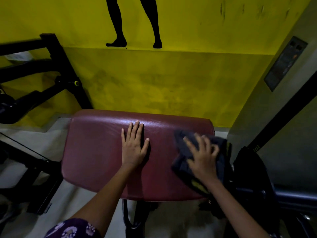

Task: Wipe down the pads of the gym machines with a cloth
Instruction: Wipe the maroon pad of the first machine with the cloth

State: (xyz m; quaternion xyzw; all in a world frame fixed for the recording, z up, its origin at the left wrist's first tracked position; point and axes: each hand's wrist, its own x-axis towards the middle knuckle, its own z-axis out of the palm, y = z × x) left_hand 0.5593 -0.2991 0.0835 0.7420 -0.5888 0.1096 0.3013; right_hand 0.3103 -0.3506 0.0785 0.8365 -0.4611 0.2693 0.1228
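Note:
A wide maroon pad (pixel 96 152) of a gym machine fills the middle of the head view. My left hand (pixel 133 145) lies flat on the pad's centre, fingers spread, holding nothing. A dark grey cloth (pixel 184 162) with a yellow edge covers the pad's right end. My right hand (pixel 203 157) presses down on the cloth with fingers spread over it; the hand is motion-blurred. Part of the cloth hangs over the pad's right edge.
A yellow wall (pixel 163 79) with a painted black leg silhouette stands right behind the pad. Black machine frames (pixel 56 69) crowd the left side. Dark machine parts (pixel 253 177) sit close on the right. The pad's black support (pixel 128 219) drops to a grey floor (pixel 51 140).

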